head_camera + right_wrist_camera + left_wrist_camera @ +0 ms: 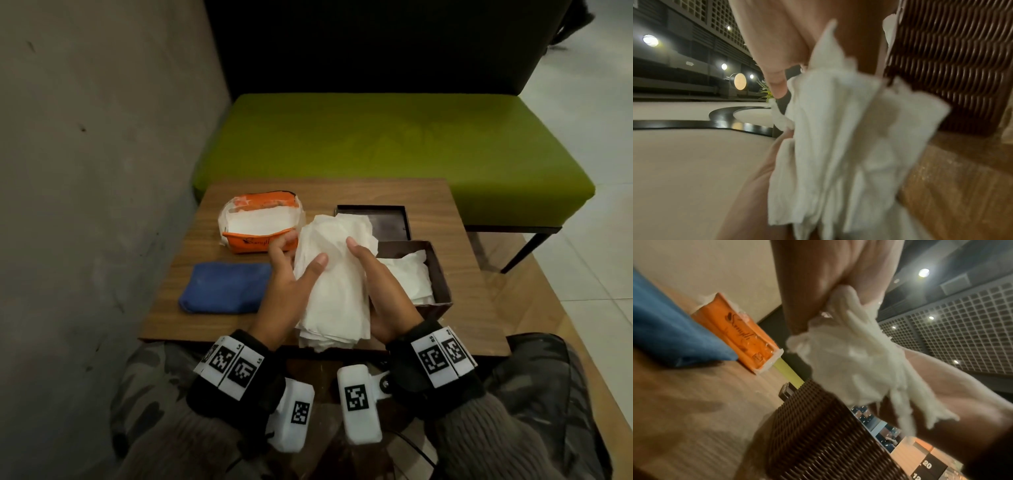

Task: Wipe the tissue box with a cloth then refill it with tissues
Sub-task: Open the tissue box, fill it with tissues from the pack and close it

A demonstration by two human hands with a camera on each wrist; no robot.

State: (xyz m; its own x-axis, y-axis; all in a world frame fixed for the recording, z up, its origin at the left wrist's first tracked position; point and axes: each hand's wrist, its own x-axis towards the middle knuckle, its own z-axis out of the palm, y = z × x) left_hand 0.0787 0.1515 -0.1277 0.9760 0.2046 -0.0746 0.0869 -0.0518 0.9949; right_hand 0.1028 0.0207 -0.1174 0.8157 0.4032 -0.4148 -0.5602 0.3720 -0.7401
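Note:
A thick stack of white tissues (334,284) (849,356) (838,146) is held upright over the table's near edge. My left hand (291,284) grips its left side with the thumb across the front. My right hand (380,284) grips the right side, thumb on top. Just right of the stack sits the open brown woven tissue box (442,277) (818,434) (951,65), with some white tissue inside. Its lid (390,222) lies upside down behind it, partly hidden by the stack. The folded blue cloth (226,287) (663,331) lies on the table to the left.
An opened orange tissue pack (260,222) (740,337) lies at the back left of the small wooden table (342,192). A green bench (376,137) stands behind the table and a grey wall (102,171) runs along the left. My knees are under the near edge.

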